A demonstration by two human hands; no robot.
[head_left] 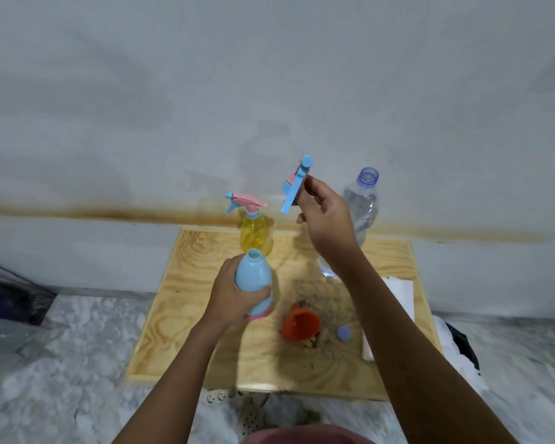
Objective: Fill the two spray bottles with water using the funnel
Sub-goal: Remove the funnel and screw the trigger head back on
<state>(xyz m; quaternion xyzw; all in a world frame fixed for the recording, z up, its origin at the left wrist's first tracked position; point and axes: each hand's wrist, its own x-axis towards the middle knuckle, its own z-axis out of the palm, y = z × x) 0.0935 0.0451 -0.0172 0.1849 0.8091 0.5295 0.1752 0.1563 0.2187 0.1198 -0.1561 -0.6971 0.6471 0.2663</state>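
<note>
My left hand (234,294) grips a light blue spray bottle (253,277) with a pink base, its neck open and uncapped, standing on the wooden board (180,315). My right hand (324,216) holds the blue and pink spray head (293,187) lifted above and to the right of that bottle. A yellow spray bottle (255,233) with its pink and blue head on stands at the board's far edge. An orange funnel (300,322) lies on its side on the board. A clear plastic water bottle (362,209), uncapped, stands behind my right arm.
A small blue cap (344,333) lies on the board right of the funnel. White folded cloth (401,293) sits at the board's right edge. The wall (269,91) rises just behind. A dark bag (10,293) lies at the left, on the marbled floor (77,363).
</note>
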